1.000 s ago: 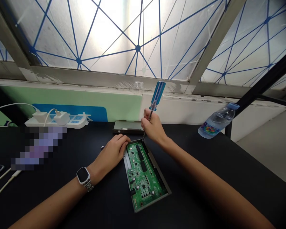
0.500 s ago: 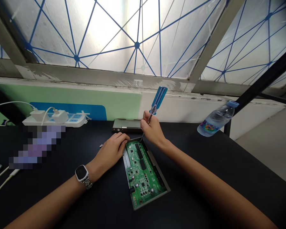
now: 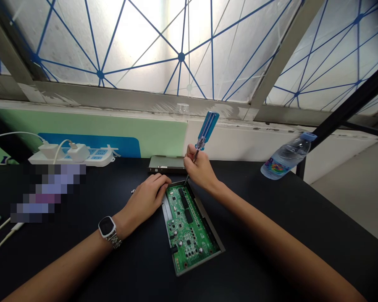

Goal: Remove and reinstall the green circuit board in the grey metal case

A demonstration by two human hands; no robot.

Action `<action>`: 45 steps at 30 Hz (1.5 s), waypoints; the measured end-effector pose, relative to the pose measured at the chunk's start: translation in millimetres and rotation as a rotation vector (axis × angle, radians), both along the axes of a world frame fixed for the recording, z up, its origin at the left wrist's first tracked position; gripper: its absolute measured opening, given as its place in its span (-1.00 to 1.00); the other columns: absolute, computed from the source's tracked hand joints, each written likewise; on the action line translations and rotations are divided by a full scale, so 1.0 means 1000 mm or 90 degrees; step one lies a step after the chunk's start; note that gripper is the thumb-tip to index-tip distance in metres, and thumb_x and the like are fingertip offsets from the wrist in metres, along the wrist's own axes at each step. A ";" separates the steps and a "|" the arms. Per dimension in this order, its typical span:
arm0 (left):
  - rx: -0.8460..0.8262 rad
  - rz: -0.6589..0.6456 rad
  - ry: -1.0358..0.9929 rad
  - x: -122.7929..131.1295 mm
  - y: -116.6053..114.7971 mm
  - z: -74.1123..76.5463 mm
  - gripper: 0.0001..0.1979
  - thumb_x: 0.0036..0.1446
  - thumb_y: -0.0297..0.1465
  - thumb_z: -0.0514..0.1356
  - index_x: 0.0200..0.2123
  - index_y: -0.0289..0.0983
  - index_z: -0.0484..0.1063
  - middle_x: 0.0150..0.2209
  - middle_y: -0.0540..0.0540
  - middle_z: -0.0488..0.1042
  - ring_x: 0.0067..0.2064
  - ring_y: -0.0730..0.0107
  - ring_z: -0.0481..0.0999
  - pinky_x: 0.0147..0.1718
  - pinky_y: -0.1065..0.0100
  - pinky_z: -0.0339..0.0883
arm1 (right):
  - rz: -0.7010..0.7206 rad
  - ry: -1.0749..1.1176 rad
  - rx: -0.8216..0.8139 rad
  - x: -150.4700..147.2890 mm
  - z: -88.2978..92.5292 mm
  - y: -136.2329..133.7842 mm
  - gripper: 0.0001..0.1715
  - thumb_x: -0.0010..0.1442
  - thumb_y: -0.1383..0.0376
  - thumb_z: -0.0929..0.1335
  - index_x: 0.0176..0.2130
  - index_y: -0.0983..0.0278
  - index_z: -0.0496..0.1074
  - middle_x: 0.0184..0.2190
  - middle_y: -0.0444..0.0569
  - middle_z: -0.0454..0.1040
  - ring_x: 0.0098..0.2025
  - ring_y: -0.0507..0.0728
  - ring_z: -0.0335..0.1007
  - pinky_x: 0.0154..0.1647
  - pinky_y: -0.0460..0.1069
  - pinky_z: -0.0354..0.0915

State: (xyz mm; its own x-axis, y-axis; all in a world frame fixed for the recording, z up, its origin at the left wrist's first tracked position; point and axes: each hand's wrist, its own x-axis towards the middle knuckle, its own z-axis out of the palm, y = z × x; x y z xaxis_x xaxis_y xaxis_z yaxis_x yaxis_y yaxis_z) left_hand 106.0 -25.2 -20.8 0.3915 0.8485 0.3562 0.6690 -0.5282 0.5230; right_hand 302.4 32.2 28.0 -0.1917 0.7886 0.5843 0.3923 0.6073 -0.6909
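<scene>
A green circuit board (image 3: 195, 233) lies in a shallow metal case (image 3: 202, 264) on the black table. My left hand (image 3: 147, 195) is closed on the case's far left corner, thumb and fingers at its edge; the fingertips are partly hidden. In my right hand (image 3: 202, 168) is a screwdriver (image 3: 208, 126) with a clear blue handle, held by its shaft just below the handle. It leans to the right, its tip down at the far end of the board. Whether a screw sits under the tip is too small to tell.
Behind the case, a flat metal box (image 3: 168, 163) rests against the wall. A water bottle (image 3: 286, 157) leans at the back right by a black post. At the left are a power strip (image 3: 102, 157) with chargers, white cables and a blurred patch.
The screwdriver and my right hand have shifted very slightly left. My left hand and the case have stayed in place; the view has moved a little.
</scene>
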 end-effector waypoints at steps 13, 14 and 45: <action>0.009 0.008 0.016 0.000 0.000 0.001 -0.79 0.45 -0.42 0.01 -0.08 -0.16 0.45 -0.13 -0.07 0.51 -0.12 0.20 0.53 -0.22 0.22 0.37 | 0.163 -0.045 -0.108 0.010 0.007 0.000 -0.69 0.06 0.51 0.25 -0.43 0.15 0.04 -0.57 -0.27 0.23 -0.46 0.06 0.35 -0.38 -0.03 0.15; 0.011 0.008 0.017 0.000 0.000 0.001 -0.79 0.45 -0.42 0.01 -0.08 -0.16 0.45 -0.13 -0.07 0.51 -0.12 0.20 0.53 -0.22 0.22 0.37 | 0.193 -0.037 -0.126 0.012 0.008 0.000 -0.70 0.07 0.51 0.25 -0.41 0.15 0.05 -0.55 -0.25 0.31 -0.42 0.08 0.42 -0.35 -0.03 0.20; 0.002 0.008 0.013 -0.002 0.001 0.000 -0.80 0.44 -0.42 0.02 -0.08 -0.14 0.45 -0.12 -0.07 0.52 -0.12 0.20 0.53 -0.23 0.23 0.37 | 0.056 0.179 -0.163 0.007 0.038 -0.028 -0.49 0.19 -0.02 0.51 -0.31 0.16 0.19 -0.42 -0.09 0.58 -0.62 0.08 0.52 -0.73 -0.08 0.24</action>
